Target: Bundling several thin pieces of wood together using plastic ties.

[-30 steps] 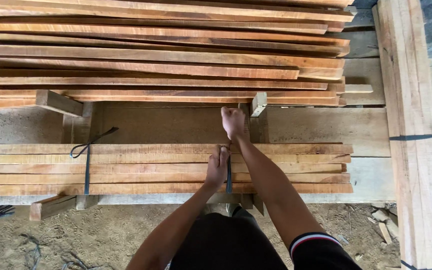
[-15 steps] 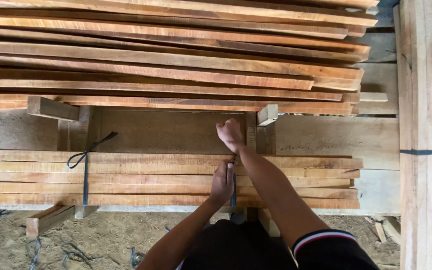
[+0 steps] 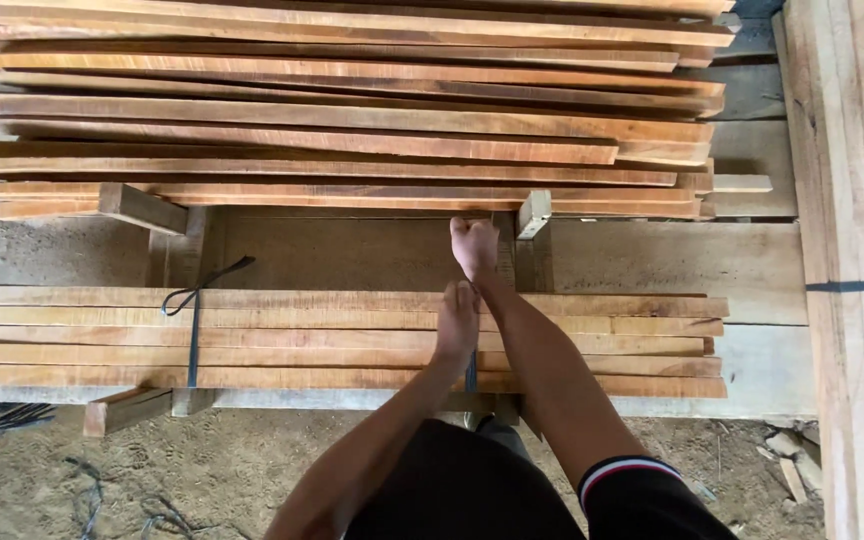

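Since half a second ago the right hand (image 3: 476, 247) has gone further from the body, from the far edge of the bundle of boards (image 3: 342, 338) out over the grey plank (image 3: 352, 250) beyond it, fist closed, seemingly hauling on the strap end, though the strap itself is hidden inside the fist; the left hand (image 3: 457, 325) has shifted a little toward that far edge and now lies on top of the bundle, fingers curled down at the spot where the dark strap (image 3: 471, 374) crosses; whether they pinch the strap I cannot tell; my reading is that the strap is being drawn tight around the bundle. The bundle rests on the low wooden supports (image 3: 127, 408), its long axis running left to right across the view, ends pointing to either side; the strap crosses it at right angles, toward and away from the person. Left of the hands on the same bundle a second strap (image 3: 192, 330) is already knotted; beyond the bundle sits a bigger stack of boards (image 3: 352, 110), parallel to it.
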